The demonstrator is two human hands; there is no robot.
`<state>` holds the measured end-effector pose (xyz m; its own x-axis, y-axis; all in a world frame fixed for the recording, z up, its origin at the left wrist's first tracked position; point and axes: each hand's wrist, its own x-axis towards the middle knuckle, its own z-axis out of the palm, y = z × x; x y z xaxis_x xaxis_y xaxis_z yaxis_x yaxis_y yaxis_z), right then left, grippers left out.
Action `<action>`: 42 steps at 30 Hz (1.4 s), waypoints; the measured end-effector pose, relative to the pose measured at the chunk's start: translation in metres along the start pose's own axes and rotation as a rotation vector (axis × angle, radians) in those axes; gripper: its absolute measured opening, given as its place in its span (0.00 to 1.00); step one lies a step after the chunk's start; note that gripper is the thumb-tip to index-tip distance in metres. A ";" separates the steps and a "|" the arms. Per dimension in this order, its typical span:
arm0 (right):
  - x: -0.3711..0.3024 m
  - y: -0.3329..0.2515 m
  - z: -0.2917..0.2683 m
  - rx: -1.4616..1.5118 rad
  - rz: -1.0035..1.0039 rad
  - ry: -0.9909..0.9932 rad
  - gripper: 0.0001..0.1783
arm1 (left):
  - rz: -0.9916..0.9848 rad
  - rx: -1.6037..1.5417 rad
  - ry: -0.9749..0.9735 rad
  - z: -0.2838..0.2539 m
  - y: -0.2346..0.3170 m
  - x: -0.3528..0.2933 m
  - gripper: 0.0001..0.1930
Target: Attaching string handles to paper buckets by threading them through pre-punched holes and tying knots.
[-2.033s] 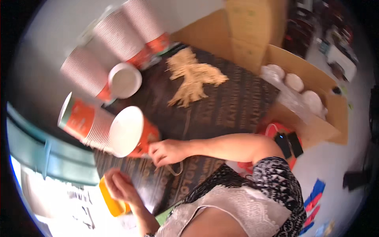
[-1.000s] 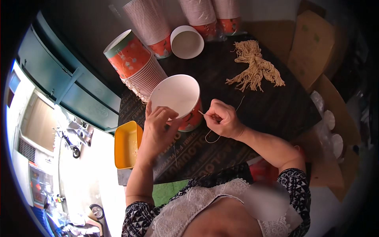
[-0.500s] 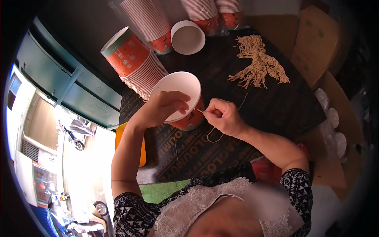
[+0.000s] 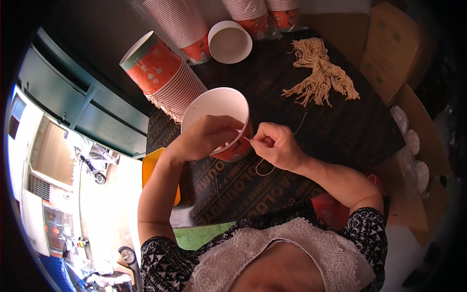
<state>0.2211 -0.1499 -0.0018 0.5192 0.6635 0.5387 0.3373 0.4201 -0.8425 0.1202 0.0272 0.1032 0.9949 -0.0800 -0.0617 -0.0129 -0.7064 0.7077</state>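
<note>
A white-lined paper bucket (image 4: pixel 214 101) with an orange printed outside stands tilted on the dark table in front of me. My left hand (image 4: pixel 206 138) reaches over its near rim, fingers bent together inside against the right wall. What those fingertips hold, if anything, is hidden. Just outside that wall, my right hand (image 4: pixel 276 145) is closed in a pinch on a thin pale string (image 4: pixel 264 173). A short end runs from the pinch to the bucket's side. The rest loops below the hand and trails out above it over the table.
A nested stack of orange buckets (image 4: pixel 163 73) lies leaning behind the bucket, with strings along its side. Beyond stand a single bucket (image 4: pixel 230 45) and plastic-wrapped stacks (image 4: pixel 177 24). A bundle of cut strings (image 4: pixel 318 73) lies far right. A yellow container (image 4: pixel 151 170) sits by my left forearm.
My left hand's fingers have gone lower inside the bucket, toward its right wall. The right hand keeps its pinch on the string, nearly in place. The view has shifted slightly.
</note>
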 end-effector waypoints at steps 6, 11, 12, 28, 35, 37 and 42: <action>0.000 -0.004 0.000 0.026 0.012 -0.009 0.12 | 0.013 0.015 0.003 0.002 0.002 0.001 0.12; 0.000 -0.005 0.000 0.024 0.015 -0.012 0.12 | 0.015 0.043 0.021 0.005 0.006 0.000 0.11; 0.000 -0.005 0.000 0.031 0.022 -0.015 0.12 | 0.010 0.038 0.023 0.005 0.006 0.000 0.11; 0.001 -0.003 0.000 -0.005 -0.010 -0.008 0.12 | 0.031 0.035 0.030 0.006 0.006 0.002 0.12; 0.001 -0.001 0.001 -0.035 -0.036 0.004 0.11 | 0.022 0.009 0.021 0.010 -0.001 0.003 0.12; 0.001 0.001 0.001 -0.045 -0.044 0.008 0.11 | 0.031 0.009 0.018 0.010 -0.003 0.003 0.12; 0.000 0.003 0.002 -0.013 -0.041 0.017 0.09 | 0.053 0.052 -0.011 0.009 0.008 0.004 0.12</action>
<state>0.2204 -0.1472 -0.0041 0.5180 0.6353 0.5727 0.3686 0.4384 -0.8197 0.1231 0.0152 0.1020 0.9915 -0.1258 -0.0324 -0.0714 -0.7362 0.6730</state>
